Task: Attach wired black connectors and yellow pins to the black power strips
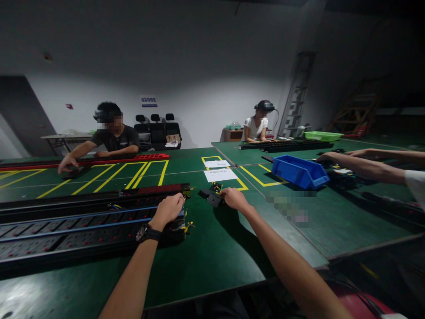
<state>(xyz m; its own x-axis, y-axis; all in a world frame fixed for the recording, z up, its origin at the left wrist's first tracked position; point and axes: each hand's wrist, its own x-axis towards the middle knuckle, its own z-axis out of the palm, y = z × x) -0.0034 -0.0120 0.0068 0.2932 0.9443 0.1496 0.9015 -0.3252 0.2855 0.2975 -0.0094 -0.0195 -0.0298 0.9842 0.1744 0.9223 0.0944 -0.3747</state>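
My left hand (168, 210), with a watch on the wrist, has its fingers curled over the right end of a long black rail (133, 216) edged in blue. Yellow-ended wires (189, 226) stick out past the rails' ends. To the right, my right hand (234, 199) is closed, thumb and fingers pinched at the edge of a small black plastic part (214, 199). Thin yellow wires (218, 188) show beside that part. My fingertips partly hide what each hand grips.
White paper sheets (221, 174) lie on the green table (212, 257) inside yellow tape. A blue bin (299, 172) stands right of them. Another person's arms (368, 166) reach in from the right. Two co-workers sit across the table, one by a red rail (149, 157).
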